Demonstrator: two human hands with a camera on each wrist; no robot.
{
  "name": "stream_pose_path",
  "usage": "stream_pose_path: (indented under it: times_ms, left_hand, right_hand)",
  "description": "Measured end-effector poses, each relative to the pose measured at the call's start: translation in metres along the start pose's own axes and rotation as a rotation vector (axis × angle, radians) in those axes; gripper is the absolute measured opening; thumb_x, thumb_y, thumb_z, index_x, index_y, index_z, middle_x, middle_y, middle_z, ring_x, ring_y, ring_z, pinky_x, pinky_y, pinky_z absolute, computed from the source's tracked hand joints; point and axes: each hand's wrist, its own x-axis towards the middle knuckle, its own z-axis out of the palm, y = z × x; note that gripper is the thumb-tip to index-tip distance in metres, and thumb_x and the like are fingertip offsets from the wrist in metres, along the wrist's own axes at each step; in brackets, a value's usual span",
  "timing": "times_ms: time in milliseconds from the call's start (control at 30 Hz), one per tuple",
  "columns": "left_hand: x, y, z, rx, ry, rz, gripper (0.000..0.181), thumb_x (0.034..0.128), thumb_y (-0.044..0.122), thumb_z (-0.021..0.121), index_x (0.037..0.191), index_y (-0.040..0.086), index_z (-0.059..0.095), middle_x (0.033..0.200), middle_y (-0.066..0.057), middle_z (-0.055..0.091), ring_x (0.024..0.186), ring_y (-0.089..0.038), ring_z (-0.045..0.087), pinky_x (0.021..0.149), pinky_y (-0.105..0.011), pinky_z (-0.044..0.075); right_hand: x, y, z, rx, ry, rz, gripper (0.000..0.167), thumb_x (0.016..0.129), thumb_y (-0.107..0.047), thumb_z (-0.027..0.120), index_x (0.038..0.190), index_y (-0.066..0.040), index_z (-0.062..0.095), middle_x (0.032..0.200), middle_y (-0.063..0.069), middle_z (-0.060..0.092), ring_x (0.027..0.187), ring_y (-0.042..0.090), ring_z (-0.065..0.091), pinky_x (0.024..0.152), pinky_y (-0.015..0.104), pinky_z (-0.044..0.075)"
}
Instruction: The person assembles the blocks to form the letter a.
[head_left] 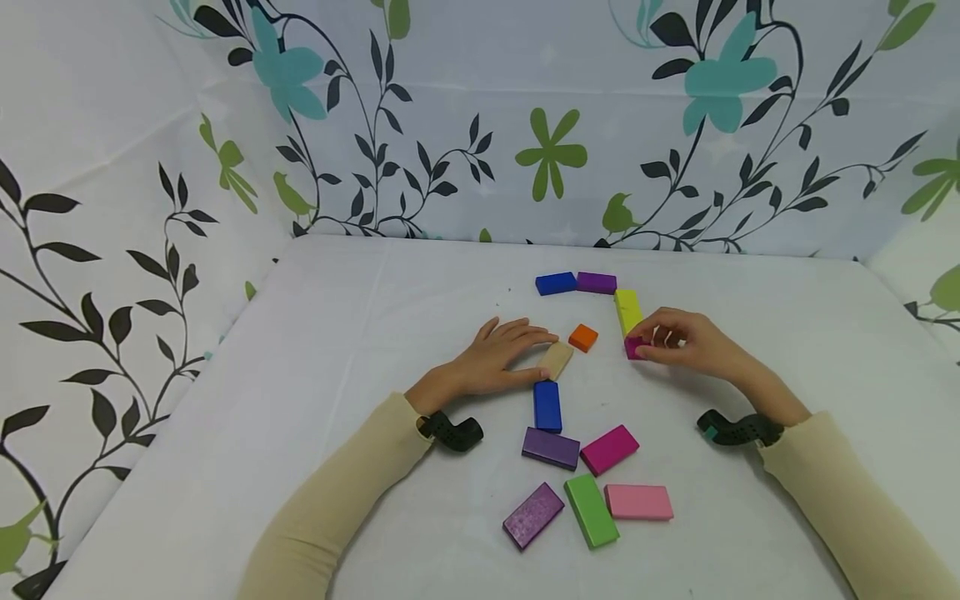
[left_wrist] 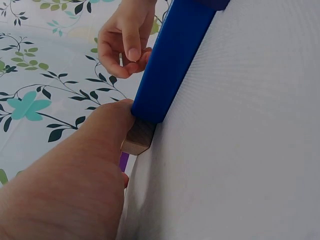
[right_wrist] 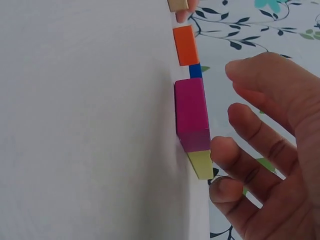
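Note:
In the head view my left hand (head_left: 497,360) pinches a tan block (head_left: 557,360) between thumb and fingers. That block meets the upper end of a blue block (head_left: 547,407). The left wrist view has my left thumb (left_wrist: 112,120) against the tan block (left_wrist: 139,136), beside the blue block (left_wrist: 175,55). My right hand (head_left: 697,343) is at a magenta block (head_left: 633,347), below a yellow block (head_left: 628,312). In the right wrist view its relaxed fingers (right_wrist: 225,150) are spread beside the magenta block (right_wrist: 192,107), the thumb apart from it.
An orange block (head_left: 582,337) lies between the hands. Blue (head_left: 556,284) and purple (head_left: 597,283) blocks lie farther back. Nearer are dark purple (head_left: 551,448), magenta (head_left: 610,450), glittery purple (head_left: 533,516), green (head_left: 592,511) and pink (head_left: 639,502) blocks on the white cloth (head_left: 420,533).

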Motion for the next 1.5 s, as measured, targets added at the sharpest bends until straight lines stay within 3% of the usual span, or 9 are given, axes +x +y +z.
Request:
stream_pose_path:
  times_ms: [133,467,700,1033,1200,1500]
  left_hand:
    - [0.0,-0.001,0.0,-0.003,0.005,0.0,0.057,0.0979,0.049,0.05,0.15,0.028,0.038,0.155,0.004,0.036,0.149,-0.019,0.013,0.117,-0.052,-0.002]
    - [-0.001,-0.002,0.0,-0.015,0.003,0.004,0.058,0.098,0.049,0.051,0.15,0.027,0.038,0.156,0.002,0.035,0.15,-0.02,0.013,0.117,-0.053,-0.002]
    - [-0.001,-0.002,0.0,-0.014,0.004,-0.002,0.058,0.0976,0.049,0.051,0.15,0.028,0.038,0.155,0.003,0.036,0.15,-0.02,0.013,0.117,-0.053,-0.002]
    - [-0.001,0.0,-0.002,0.001,0.01,0.005,0.058,0.0976,0.049,0.052,0.15,0.027,0.039,0.155,0.003,0.037,0.149,-0.02,0.015,0.117,-0.053,-0.001]
    - [-0.001,0.0,-0.001,0.002,0.007,0.006,0.058,0.0978,0.049,0.051,0.15,0.026,0.038,0.155,0.002,0.037,0.149,-0.02,0.015,0.117,-0.053,-0.001]
    - [-0.001,0.001,-0.001,0.004,0.003,0.001,0.057,0.0981,0.05,0.05,0.15,0.028,0.038,0.155,0.004,0.036,0.149,-0.019,0.014,0.118,-0.052,0.0]
  right_hand:
    - [0.002,-0.002,-0.001,0.058,-0.032,-0.023,0.026,0.082,0.008,0.072,0.106,-0.001,0.069,0.089,0.004,0.062,0.075,0.01,0.054,0.065,0.018,0.048]
    - [0.008,-0.008,0.005,0.245,-0.216,-0.111,0.024,0.083,0.01,0.069,0.106,0.005,0.064,0.094,0.008,0.063,0.074,0.013,0.056,0.065,0.021,0.05]
    - [0.008,-0.015,0.007,0.301,-0.315,-0.071,0.024,0.085,0.006,0.069,0.108,0.003,0.065,0.095,0.013,0.062,0.077,0.015,0.057,0.068,0.023,0.051]
    - [0.009,-0.034,0.015,0.423,-0.557,-0.061,0.026,0.087,0.002,0.069,0.113,0.001,0.064,0.099,0.016,0.061,0.08,0.019,0.06,0.071,0.027,0.053]
    - [0.01,-0.042,0.021,0.436,-0.664,-0.065,0.028,0.088,-0.001,0.07,0.115,-0.001,0.063,0.103,0.016,0.062,0.079,0.019,0.062,0.07,0.027,0.053]
    - [0.01,-0.05,0.027,0.397,-0.752,-0.074,0.031,0.087,-0.008,0.073,0.117,-0.008,0.065,0.109,0.009,0.063,0.081,0.026,0.06,0.07,0.027,0.049]
